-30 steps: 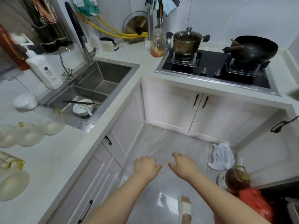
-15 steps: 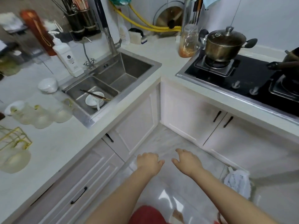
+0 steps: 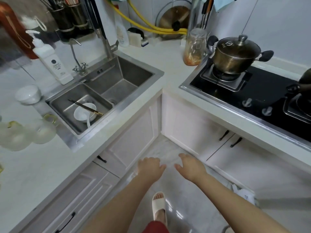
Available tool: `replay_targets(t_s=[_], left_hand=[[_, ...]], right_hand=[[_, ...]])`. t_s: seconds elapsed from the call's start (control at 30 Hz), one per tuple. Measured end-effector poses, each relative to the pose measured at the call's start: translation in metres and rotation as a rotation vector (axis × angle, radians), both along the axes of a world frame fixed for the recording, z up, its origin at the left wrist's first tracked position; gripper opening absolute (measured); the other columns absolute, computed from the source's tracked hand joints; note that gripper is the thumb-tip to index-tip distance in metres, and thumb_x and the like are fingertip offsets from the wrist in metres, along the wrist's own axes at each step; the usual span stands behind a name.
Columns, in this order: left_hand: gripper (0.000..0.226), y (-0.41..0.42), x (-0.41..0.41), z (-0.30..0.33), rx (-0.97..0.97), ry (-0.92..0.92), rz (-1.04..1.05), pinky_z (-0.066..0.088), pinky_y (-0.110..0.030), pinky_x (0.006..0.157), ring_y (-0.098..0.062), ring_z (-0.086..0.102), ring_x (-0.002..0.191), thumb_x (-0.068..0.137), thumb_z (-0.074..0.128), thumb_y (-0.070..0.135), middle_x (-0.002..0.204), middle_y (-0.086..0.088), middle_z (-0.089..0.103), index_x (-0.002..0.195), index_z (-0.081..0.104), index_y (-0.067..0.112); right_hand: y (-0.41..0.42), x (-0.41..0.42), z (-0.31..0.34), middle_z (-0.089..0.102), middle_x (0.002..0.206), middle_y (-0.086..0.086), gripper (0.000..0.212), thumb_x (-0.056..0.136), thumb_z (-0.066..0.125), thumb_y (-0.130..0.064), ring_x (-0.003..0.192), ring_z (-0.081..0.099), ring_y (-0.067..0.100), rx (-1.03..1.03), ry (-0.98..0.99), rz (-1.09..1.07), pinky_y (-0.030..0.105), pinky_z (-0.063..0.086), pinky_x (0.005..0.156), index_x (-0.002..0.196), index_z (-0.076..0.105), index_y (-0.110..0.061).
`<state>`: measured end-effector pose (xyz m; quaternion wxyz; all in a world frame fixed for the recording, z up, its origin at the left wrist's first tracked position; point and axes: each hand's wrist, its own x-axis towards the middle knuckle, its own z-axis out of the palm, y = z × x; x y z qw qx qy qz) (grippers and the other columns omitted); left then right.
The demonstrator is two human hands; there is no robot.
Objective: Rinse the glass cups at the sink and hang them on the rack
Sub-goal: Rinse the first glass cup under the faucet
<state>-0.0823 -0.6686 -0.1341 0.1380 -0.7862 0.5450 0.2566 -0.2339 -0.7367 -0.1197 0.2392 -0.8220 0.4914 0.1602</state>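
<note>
Your left hand (image 3: pixel 150 168) and right hand (image 3: pixel 191 167) hang over the floor between the cabinets, fingers loosely spread, holding nothing and touching nothing.

Risks, largest thing first:
- Worktop (image 3: pixel 42 165): the cups (image 3: pixel 28 133) stand at its far left, near the sink (image 3: pixel 104 91) corner. They are clear glass on a pale surface, blurred at the frame edge, so their outlines are hard to read. A reach from here could, I judge, knock one into its neighbour or over the rim.
- Sink: the near basin already holds a bowl (image 3: pixel 85 111) with chopsticks (image 3: pixel 85 107) laid across it. Rinsing above it risks glass striking ceramic; the far basin, under the tap (image 3: pixel 102 36), looks free.
- Cups: wet glass is slippery; grip by the gold handle (image 3: pixel 50 117).
- Rack: not visible, so the hanging spot cannot be checked.

Counts:
- Basins: 2.
- Hands: 2, both free.
- Cups: at least 3 rounded glass shapes in view; blur and the frame edge block a firm count.
- Bowl in sink: 1.
- Chopsticks: 1 pair.
</note>
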Motion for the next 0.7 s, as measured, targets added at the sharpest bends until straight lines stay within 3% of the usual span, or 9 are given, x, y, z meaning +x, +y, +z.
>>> replay_targets(t_s=[0.4,0.7], left_hand=[[0.052,-0.068,0.054,0.002,-0.005,-0.011,-0.017,0.036,-0.037,0.101,-0.023,0.055,0.121,0.099,0.031,0.054,0.133,-0.003,0.058,0.134,0.051,0.021],[0.054,-0.106,0.078,0.004,-0.014,-0.017,0.138,0.036,-0.038,0.102,-0.024,0.056,0.118,0.099,0.029,0.055,0.130,-0.003,0.060,0.134,0.051,0.021]], right_hand=[[-0.073,0.055,0.007,0.053,0.134,0.010,0.052,0.096,0.040,-0.044,0.123,0.050,0.029,-0.009,0.019,-0.007,0.037,0.044,0.095,0.139,0.037,-0.014],[-0.131,0.094,0.010,0.052,0.135,0.009,0.054,0.098,0.039,-0.042,0.124,0.049,0.028,-0.005,0.012,0.147,0.038,0.042,0.099,0.143,0.033,-0.013]])
